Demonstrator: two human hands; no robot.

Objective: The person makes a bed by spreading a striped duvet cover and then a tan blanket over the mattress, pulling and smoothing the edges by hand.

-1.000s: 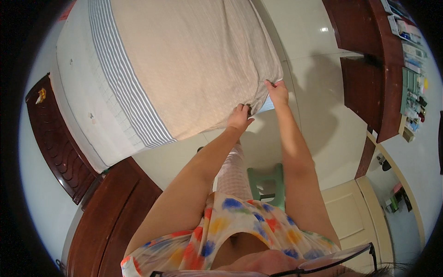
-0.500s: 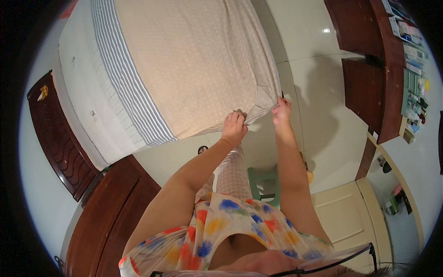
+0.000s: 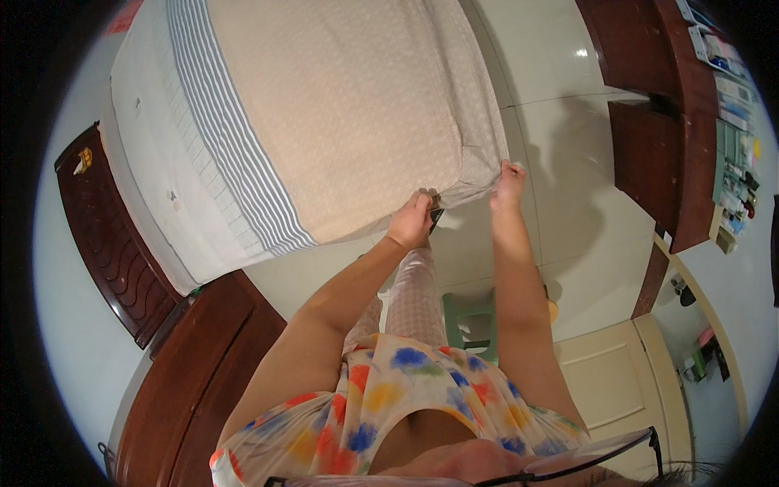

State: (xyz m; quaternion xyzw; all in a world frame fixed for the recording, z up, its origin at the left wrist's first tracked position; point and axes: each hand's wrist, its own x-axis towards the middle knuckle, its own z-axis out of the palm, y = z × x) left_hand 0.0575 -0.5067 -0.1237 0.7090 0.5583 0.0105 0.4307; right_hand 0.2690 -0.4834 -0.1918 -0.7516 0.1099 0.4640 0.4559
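Observation:
A beige patterned bed sheet [image 3: 349, 122] covers most of the bed, with a grey-and-white striped band [image 3: 227, 130] across its left part. Left of that band, a pale bed surface [image 3: 154, 174] shows. At the bed's near right corner, my left hand [image 3: 411, 219] is closed on the sheet's near edge. My right hand [image 3: 508, 185] pinches the loose corner of the same sheet, holding it out to the right over the floor. The fabric between my hands hangs in folds, and my left fingertips are partly hidden against it.
A dark carved headboard [image 3: 118, 243] stands at the left, with a brown wooden cabinet [image 3: 203, 365] nearer to me. A green plastic stool [image 3: 471, 321] is beside my legs. Dark red furniture [image 3: 649, 146] with small items on top lines the right, and a cream door [image 3: 604, 373] is at lower right.
My right hand has moved slightly away from me and to the right, drawing the sheet's corner outward. My left hand keeps its grip at the near edge. The view has shifted a little.

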